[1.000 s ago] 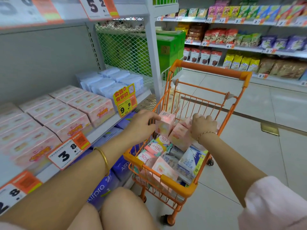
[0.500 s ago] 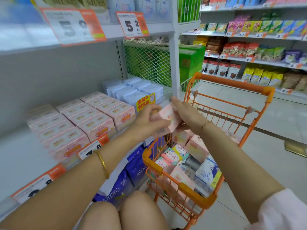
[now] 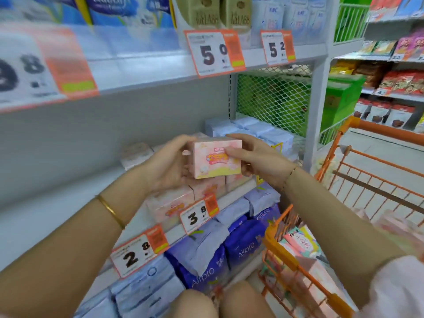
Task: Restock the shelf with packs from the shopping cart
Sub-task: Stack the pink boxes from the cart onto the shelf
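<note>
A pink pack (image 3: 216,158) is held up in front of the middle shelf, above a row of like pink packs (image 3: 171,204). My left hand (image 3: 168,167) grips its left side, fingers curled round it. My right hand (image 3: 257,157) grips its right side, thumb on the front face. The grey shelf (image 3: 46,216) lies bare to the left of the pink row. The orange shopping cart (image 3: 344,193) stands at the right, with several packs (image 3: 298,243) in it.
Pale blue packs (image 3: 259,131) lie at the shelf's far end by a green mesh panel (image 3: 273,97). Purple Airpro bags (image 3: 206,260) fill the shelf below. Price tags (image 3: 198,215) hang on the shelf edges. The upper shelf (image 3: 142,67) overhangs. My knees (image 3: 220,302) are at the bottom.
Both hands lifted a pink pack out of the cart and carried it left and up to the shelf. The view swung left toward the shelf.
</note>
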The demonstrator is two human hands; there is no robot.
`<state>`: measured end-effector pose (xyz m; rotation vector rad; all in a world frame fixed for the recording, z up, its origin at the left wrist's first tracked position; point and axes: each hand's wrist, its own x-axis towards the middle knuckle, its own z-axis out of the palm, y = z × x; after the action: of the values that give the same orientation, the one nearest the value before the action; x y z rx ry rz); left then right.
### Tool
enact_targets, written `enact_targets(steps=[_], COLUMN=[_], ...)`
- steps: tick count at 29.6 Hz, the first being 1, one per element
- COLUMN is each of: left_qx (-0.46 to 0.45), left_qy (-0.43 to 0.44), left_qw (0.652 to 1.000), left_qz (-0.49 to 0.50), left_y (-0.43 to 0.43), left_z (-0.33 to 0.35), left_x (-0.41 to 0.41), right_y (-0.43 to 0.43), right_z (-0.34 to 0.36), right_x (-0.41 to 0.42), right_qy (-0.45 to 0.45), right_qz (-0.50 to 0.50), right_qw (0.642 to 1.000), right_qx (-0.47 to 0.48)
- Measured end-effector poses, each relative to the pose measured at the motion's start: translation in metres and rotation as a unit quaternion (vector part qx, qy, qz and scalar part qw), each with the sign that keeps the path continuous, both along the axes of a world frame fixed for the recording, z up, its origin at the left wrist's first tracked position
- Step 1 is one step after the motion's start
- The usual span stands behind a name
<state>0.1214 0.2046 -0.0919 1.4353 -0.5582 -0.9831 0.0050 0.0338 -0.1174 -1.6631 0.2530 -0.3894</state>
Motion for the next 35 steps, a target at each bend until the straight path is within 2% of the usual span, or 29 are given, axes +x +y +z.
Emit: enact_targets(steps=[3, 5, 9, 13, 17, 23, 27, 32, 35], left_qx=[0.017, 0.040, 0.108, 0.120, 0.222, 0.293, 0.338, 0.402, 0.431], left_qy=[-0.194, -0.286, -0.451, -0.410, -0.450, -0.462, -0.477, -0.474, -0.467], left_qw=[0.980, 0.957, 0.885, 0.895, 0.845, 0.810, 0.794, 0.779, 0.769], left_qz=[0.030, 0.034, 0.041, 0.128, 0.185, 0.210, 0.168, 0.085, 0.070], left_y=[0.007, 0.010, 0.006, -0.008, -0.030, -0.045, -0.047, -0.047, -0.042], left_z=[0.015, 0.026, 0.037, 0.029, 0.012, -0.023, -0.040, -0.051, -0.049], left_x=[0.033, 0.055, 0.105, 0.154, 0.185, 0.225, 0.231, 0.227, 0.221], right_y=[0.007, 0.014, 0.022, 0.017, 0.011, 0.002, -0.001, -0.003, -0.003], right_z=[0.009, 0.015, 0.022, 0.009, -0.019, -0.038, -0.044, -0.040, -0.035], right_x=[0.032, 0.054, 0.098, 0.123, 0.123, 0.122, 0.123, 0.118, 0.110], right_qy=[-0.018, -0.038, -0.044, -0.040, -0.039, -0.022, -0.017, -0.033, -0.038], right_qz=[-0.015, -0.025, -0.059, -0.086, -0.097, -0.113, -0.120, -0.121, -0.127], right_qw=[0.999, 0.997, 0.990, 0.985, 0.986, 0.985, 0.981, 0.985, 0.985], right_qx=[-0.036, -0.055, -0.121, -0.143, -0.129, -0.130, -0.150, -0.116, -0.110])
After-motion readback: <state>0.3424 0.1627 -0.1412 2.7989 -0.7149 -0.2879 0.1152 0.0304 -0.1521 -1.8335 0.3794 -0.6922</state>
